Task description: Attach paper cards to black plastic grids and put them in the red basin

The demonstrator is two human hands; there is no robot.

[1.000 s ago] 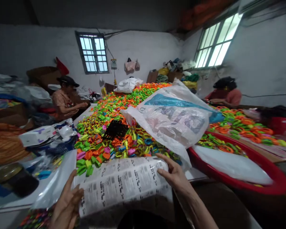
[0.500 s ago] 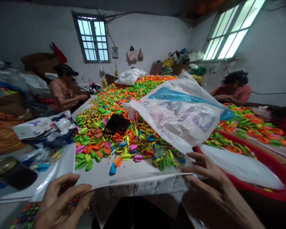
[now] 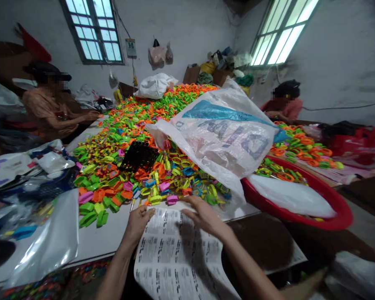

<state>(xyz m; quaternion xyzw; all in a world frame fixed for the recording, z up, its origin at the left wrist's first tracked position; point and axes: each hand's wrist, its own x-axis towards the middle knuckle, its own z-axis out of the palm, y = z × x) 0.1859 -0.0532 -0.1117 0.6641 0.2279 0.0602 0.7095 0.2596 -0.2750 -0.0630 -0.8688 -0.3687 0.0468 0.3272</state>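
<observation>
A white sheet of printed labels (image 3: pixel 175 254) hangs from the table's front edge toward my lap, its lower part curling. My left hand (image 3: pixel 137 225) pinches the sheet's top left corner. With thumb and fingers at the top right part of the same sheet, my right hand (image 3: pixel 206 218) grips its edge; the fingertips are partly hidden. Just beyond both hands lie loose plastic toy watches, among them a pink one (image 3: pixel 172 200) and several green ones (image 3: pixel 89 216). A black mesh-like piece (image 3: pixel 139 156) rests on the pile.
A large white plastic sack (image 3: pixel 225 133) covers the pile's right side. A red basin (image 3: pixel 343 216) with watches and a white bag stands at right. Clear plastic (image 3: pixel 53 233) lies at left. Two co-workers sit at the far left (image 3: pixel 46 104) and far right (image 3: pixel 287 102).
Both hands have moved closer together and up toward the table edge. The sheet, earlier seen nearly edge-on, now faces me with its printing visible. My view has shifted to the right.
</observation>
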